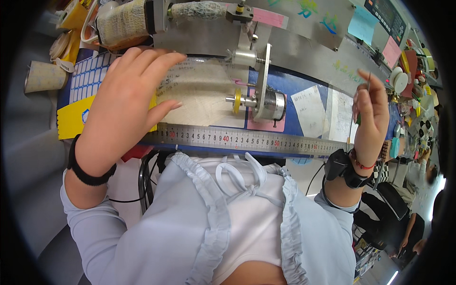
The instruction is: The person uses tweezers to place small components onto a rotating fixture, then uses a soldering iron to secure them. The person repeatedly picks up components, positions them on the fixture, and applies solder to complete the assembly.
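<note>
My left hand (131,85) hovers over the left part of the bench, palm down, thumb and fingers apart. I see nothing held in it, though its palm side is hidden. On the right, my right hand (373,114) pinches a slim metal tool (369,81), whose pointed tip rises above the fingers. A bit of green shows beside the palm; the tool's exact kind is unclear. Between the hands stands an upright metal bracket (263,82) carrying a cylindrical motor-like unit (276,105) and a shaft with a yellow ring (237,100). A steel ruler (249,139) runs along the bench's front edge.
A cloth-wrapped machine part (123,25) and a metal panel (299,21) line the back. Yellow card (73,119), a label sheet (91,76) and a paper cup (46,76) are at left. Spools (398,79) stand at right; a person (392,213) sits beyond.
</note>
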{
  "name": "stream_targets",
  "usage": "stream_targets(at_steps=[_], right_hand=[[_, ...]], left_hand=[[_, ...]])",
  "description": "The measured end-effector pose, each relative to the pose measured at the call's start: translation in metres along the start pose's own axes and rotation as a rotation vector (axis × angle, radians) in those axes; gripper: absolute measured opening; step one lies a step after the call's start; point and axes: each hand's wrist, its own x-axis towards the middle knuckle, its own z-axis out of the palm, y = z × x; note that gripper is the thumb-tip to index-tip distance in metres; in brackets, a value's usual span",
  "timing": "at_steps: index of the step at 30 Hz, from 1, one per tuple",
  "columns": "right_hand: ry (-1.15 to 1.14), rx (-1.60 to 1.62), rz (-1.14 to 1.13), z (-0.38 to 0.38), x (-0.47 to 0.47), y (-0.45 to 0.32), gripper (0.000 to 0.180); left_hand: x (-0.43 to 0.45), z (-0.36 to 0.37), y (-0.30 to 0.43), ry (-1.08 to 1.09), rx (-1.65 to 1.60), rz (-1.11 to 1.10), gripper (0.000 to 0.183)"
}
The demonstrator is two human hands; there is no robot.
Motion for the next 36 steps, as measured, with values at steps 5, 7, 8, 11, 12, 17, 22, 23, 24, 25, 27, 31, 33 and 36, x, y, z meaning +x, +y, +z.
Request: stream_targets(at_steps=[5,7,8,11,12,17,22,23,24,25,27,31,33,36], right_hand=[[-0.239,0.001,0.174,0.006,-0.037,0.005,0.006],[-0.501,0.135,0.267,0.006,-0.046,-0.001,0.016],[-0.504,0.365,0.252,0.01,-0.048,0.002,0.016],[-0.412,0.182,0.224,0.018,-0.045,0.008,0.018],[-0.377,-0.022,0.211,0.023,-0.046,0.01,0.019],[-0.342,-0.169,0.081,0.055,-0.058,0.012,0.02],[-0.289,0.214,0.306,0.069,-0.058,0.012,0.015],[-0.26,0.318,0.441,0.066,-0.053,0.012,0.015],[-0.215,0.413,0.56,0.061,-0.047,0.011,0.015],[-0.239,0.577,0.587,0.058,-0.037,0.01,0.018],[-0.259,0.507,0.489,0.063,-0.028,0.002,0.02],[-0.273,0.469,0.319,0.078,-0.018,-0.021,0.02],[-0.301,0.503,0.225,0.078,-0.018,-0.028,0.016],[-0.328,0.473,0.252,0.059,-0.022,-0.026,0.015]], left_hand=[[-0.008,-0.005,-0.001,0.039,-0.165,0.005,0.031],[-0.013,-0.007,0.009,0.102,-0.423,-0.052,0.027],[-0.017,-0.01,0.013,0.077,-0.681,-0.126,0.025],[-0.022,-0.013,0.025,-0.001,-1.02,-0.235,0.021],[-0.021,-0.011,0.027,-0.015,-0.839,-0.193,0.02],[-0.017,0.005,0.036,0.128,-0.425,-0.126,0.018],[-0.014,0.012,0.043,0.188,-0.382,-0.05,0.023],[-0.011,0.013,0.046,0.172,-0.364,-0.037,0.024],[-0.007,0.014,0.049,0.199,-0.341,-0.005,0.024],[-0.001,0.017,0.053,0.218,-0.317,0.02,0.025],[0.012,0.024,0.064,0.245,-0.282,0.05,0.028],[0.039,0.047,0.082,0.335,-0.317,0.062,0.024],[0.044,0.05,0.077,0.355,-0.318,0.082,0.02],[0.033,0.037,0.06,0.445,-0.333,0.068,0.012]])
